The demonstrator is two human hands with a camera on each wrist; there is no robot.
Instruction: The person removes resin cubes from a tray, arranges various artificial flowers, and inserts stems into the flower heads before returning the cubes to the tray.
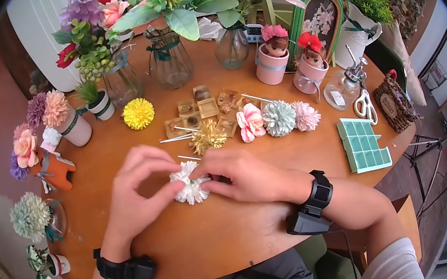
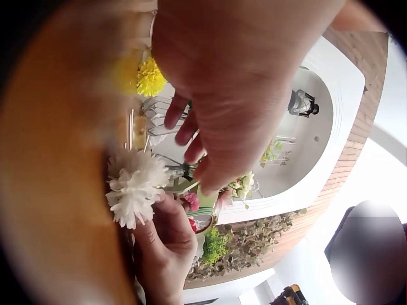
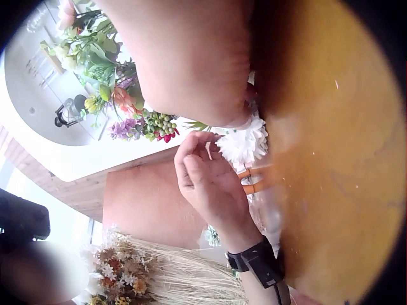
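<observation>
A white flower (image 1: 191,193) with a small green spot at its centre is low over the near middle of the table. My right hand (image 1: 245,176) pinches its right side; in the left wrist view, that hand (image 2: 166,251) grips the flower (image 2: 135,187) by its edge. At the flower's left side is my left hand (image 1: 142,187), thumb and fingers apart, fingertips at or near the petals. From the right wrist view, the left hand (image 3: 213,178) has bent, loose fingers beside the flower (image 3: 245,146); whether they touch it is unclear.
Beyond the hands lie a gold flower (image 1: 208,137), white sticks, small boxes (image 1: 208,107) and a pink flower (image 1: 250,122). Vases (image 1: 169,62) stand at the back. Right are a mint tray (image 1: 364,144), white scissors (image 1: 365,107) and a spray bottle (image 1: 344,90).
</observation>
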